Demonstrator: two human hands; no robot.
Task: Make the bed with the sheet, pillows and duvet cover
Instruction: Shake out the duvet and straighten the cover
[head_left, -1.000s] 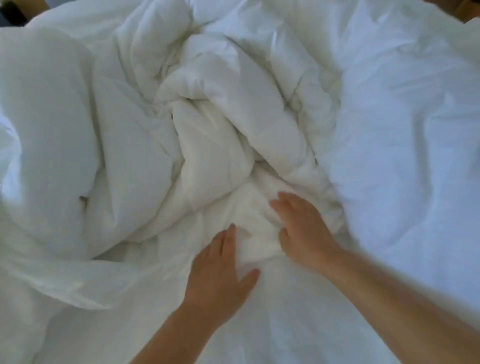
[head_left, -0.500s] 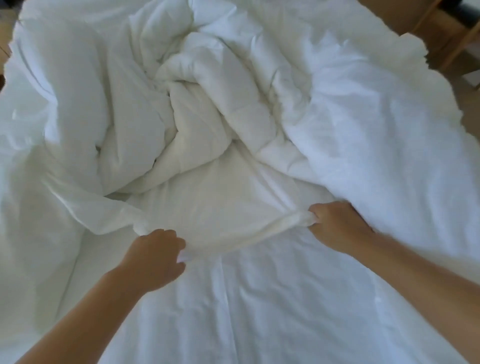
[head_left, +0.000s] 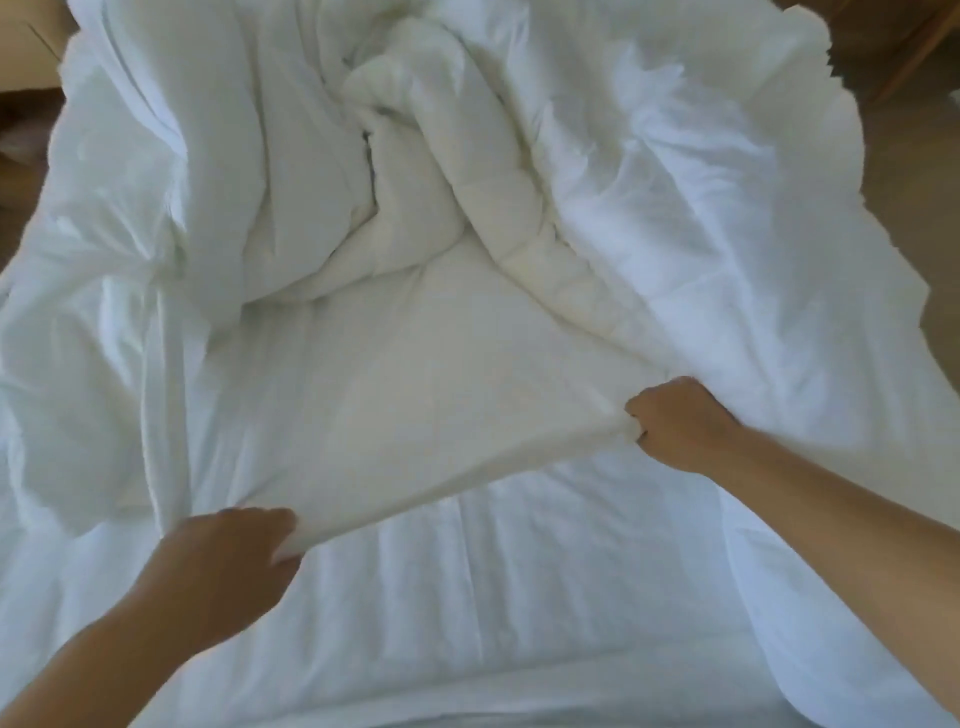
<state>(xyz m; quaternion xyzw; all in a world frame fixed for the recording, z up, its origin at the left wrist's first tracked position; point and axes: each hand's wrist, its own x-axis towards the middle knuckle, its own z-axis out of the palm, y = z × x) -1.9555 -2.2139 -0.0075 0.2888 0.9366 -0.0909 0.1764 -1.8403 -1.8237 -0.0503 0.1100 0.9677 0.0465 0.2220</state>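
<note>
Both hands hold one edge of the cream duvet (head_left: 415, 405). The left hand (head_left: 228, 556) has its fingers curled over the fold near the person's body, and the right hand (head_left: 675, 423) is fisted round the cloth further out and to the right. The held edge is taut and runs on a slant from lower left to upper right, so the left hand is the nearer one. From that edge the duvet stretches away from the person into a twisted heap at the middle of the bed. Whiter cloth, probably the duvet cover (head_left: 701, 234), is bunched on either side of the heap. The sheet (head_left: 493, 597) lies flat under the hands. Any coming pull would probably have to go toward the person, square to the held edge, to draw the heap open.
</note>
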